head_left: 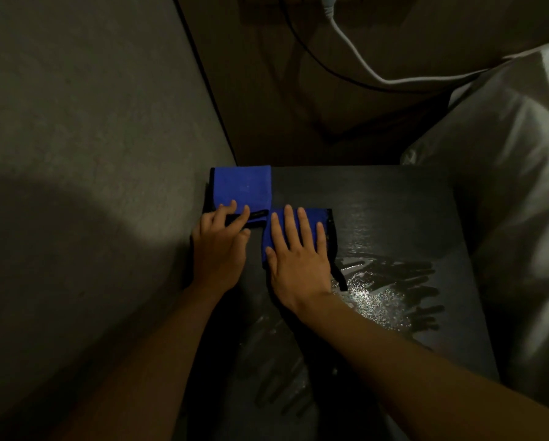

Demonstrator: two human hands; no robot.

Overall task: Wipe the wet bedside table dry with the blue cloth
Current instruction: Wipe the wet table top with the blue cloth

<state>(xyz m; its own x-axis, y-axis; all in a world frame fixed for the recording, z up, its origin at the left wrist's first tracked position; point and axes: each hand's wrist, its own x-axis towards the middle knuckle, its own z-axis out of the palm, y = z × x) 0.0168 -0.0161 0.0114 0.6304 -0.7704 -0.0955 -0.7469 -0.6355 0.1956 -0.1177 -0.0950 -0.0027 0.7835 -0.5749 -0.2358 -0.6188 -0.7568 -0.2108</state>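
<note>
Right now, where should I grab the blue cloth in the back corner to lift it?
Pinch its near black-trimmed edge, coming from the front, as the left hand seems to. The blue cloth lies flat on the bedside table, tucked into the wall corner, so that side is freest.

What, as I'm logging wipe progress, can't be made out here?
Head view:
Table, near end: covered by forearms, dim; wetness unclear.
Cloth: right hand and left hand cover the join; one piece or two, unclear.
Cable, top end: cut off by the top edge.
</note>
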